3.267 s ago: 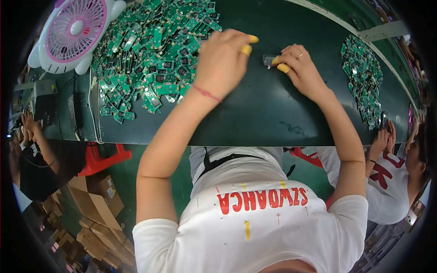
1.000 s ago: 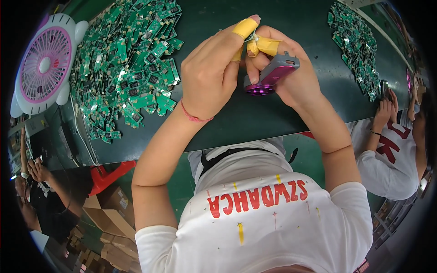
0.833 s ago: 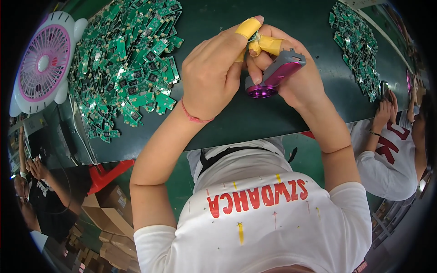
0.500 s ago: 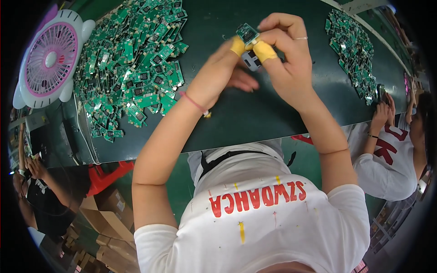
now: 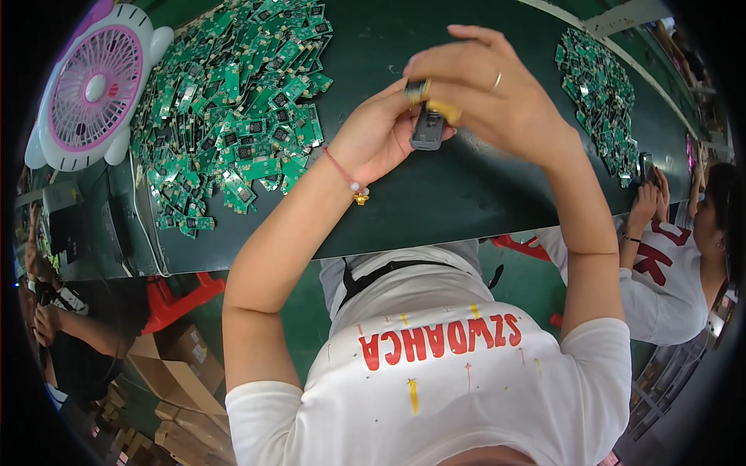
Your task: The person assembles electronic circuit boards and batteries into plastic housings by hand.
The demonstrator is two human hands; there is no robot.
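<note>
Dark-green tabletop point(image 5: 466, 198) bore 2 green circuit-board heaps point(image 5: 241, 116); the left hand point(image 5: 381, 132) gripped a grey oblong casing point(image 5: 427, 138); the right hand point(image 5: 509, 97) blurred, its hold unclear.

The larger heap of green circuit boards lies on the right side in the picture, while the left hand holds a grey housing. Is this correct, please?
Not quite: the larger heap of green circuit boards lies on the left side, as the head view shows. The left hand does hold a grey housing.

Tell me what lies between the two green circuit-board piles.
In the head view: the left hand, holding a grey casing, and the right hand, both above the dark tabletop.
</note>
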